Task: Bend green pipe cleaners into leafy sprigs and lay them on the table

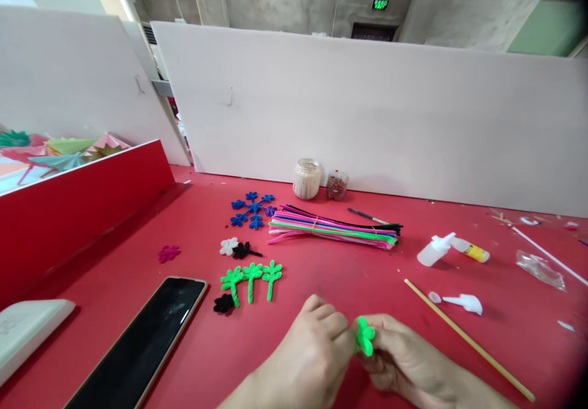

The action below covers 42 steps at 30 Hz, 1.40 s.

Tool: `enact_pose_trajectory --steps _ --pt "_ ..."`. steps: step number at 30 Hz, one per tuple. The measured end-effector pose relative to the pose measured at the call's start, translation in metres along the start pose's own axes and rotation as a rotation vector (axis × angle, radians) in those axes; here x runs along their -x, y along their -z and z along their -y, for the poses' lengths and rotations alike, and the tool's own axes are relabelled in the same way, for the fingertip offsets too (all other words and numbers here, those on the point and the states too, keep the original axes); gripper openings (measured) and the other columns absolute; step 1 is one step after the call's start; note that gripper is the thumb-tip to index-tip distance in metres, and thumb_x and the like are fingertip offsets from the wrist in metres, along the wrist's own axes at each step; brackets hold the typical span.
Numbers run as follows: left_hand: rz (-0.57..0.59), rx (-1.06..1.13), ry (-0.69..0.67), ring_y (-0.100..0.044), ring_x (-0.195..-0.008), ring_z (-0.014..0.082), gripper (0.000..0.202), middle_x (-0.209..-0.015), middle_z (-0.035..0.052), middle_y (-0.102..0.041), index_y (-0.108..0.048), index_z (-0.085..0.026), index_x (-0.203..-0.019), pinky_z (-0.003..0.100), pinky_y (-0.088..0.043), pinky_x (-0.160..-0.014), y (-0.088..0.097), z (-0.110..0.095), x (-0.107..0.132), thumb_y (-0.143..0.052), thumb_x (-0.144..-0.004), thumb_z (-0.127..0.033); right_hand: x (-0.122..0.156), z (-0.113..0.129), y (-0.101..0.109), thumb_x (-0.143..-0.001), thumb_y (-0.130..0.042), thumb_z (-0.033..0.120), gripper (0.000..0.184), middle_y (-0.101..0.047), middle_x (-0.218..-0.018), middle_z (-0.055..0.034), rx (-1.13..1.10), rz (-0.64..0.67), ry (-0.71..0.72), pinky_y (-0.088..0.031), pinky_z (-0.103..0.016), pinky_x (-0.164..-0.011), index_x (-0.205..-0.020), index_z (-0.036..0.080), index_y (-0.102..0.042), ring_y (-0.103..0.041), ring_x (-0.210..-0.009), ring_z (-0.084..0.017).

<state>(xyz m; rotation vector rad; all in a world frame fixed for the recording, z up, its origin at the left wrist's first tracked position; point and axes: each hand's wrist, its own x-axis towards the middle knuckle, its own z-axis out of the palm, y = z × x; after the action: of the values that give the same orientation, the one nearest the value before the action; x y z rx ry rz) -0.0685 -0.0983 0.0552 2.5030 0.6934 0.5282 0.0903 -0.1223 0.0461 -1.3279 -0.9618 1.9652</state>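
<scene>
A bright green pipe-cleaner flower is pinched in my right hand, its petals facing up between thumb and fingers. My left hand is closed against the flower's left side, the fingers curled tightly round its lower part. Whatever stem it has is hidden by the hands. Left of them lie three green pipe-cleaner flowers with stems in a row. A black flower touches the leftmost one. Just behind are a white flower and a black flower with a stem.
A banded pipe-cleaner bundle lies ahead, beside a blue branched piece. Two jars stand by the white partition. Rightward are a glue bottle and a wooden stick. A phone lies at left, near a magenta flower.
</scene>
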Motion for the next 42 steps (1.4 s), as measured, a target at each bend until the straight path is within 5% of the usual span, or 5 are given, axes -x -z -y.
enact_pose_trajectory --steps 8,15,21,32,42 --pt "-0.256 1.001 0.510 -0.028 -0.045 0.0080 0.029 -0.049 -0.0048 -0.034 -0.048 -0.015 -0.060 0.022 -0.022 -0.045 -0.009 0.005 -0.005 -0.044 -0.078 -0.037 0.004 0.013 -0.002 -0.079 -0.045 0.022 0.010 -0.054 -0.080 -0.0044 0.909 -0.298 0.803 -0.042 -0.028 -0.065 -0.086 0.018 -0.051 -0.051 -0.073 -0.016" --pt "-0.185 1.246 0.503 -0.033 -0.043 0.0064 0.033 -0.046 -0.0035 -0.040 -0.055 -0.012 -0.057 0.020 -0.025 -0.044 -0.007 0.007 -0.001 -0.056 -0.070 -0.043 0.014 0.023 0.008 -0.080 -0.045 0.014 0.013 -0.058 -0.074 -0.0035 1.505 -0.305 1.171 -0.043 -0.030 -0.066 -0.084 0.020 -0.056 -0.053 -0.069 -0.016" --pt "-0.126 1.127 0.408 -0.031 -0.047 0.0077 0.038 -0.050 -0.0036 -0.036 -0.047 -0.014 -0.057 0.020 -0.028 -0.046 -0.009 0.005 0.000 -0.046 -0.074 -0.048 0.011 0.014 0.000 -0.079 -0.040 0.010 0.012 -0.052 -0.067 -0.0020 1.283 -0.301 1.076 -0.041 -0.030 -0.062 -0.074 0.018 -0.047 -0.049 -0.064 -0.016" --pt "-0.206 0.540 0.251 -0.032 -0.056 0.0105 0.026 -0.057 -0.0024 -0.036 -0.039 -0.017 -0.054 0.024 -0.027 -0.057 -0.003 -0.001 -0.001 -0.041 -0.080 -0.021 0.000 0.011 -0.007 -0.075 -0.047 0.029 0.018 -0.027 -0.053 0.0075 0.009 -0.012 0.121 -0.017 -0.017 -0.042 -0.062 0.018 -0.041 -0.020 -0.045 -0.007" --pt "-0.424 1.112 0.542 -0.033 -0.047 0.0075 0.026 -0.049 -0.0034 -0.042 -0.056 -0.012 -0.059 0.019 -0.026 -0.046 -0.006 0.009 -0.009 -0.054 -0.074 -0.034 -0.012 0.021 -0.011 -0.082 -0.042 0.035 0.022 -0.043 -0.061 0.0037 0.237 -0.206 0.523 -0.033 -0.021 -0.054 -0.075 0.017 -0.053 -0.040 -0.057 -0.010"
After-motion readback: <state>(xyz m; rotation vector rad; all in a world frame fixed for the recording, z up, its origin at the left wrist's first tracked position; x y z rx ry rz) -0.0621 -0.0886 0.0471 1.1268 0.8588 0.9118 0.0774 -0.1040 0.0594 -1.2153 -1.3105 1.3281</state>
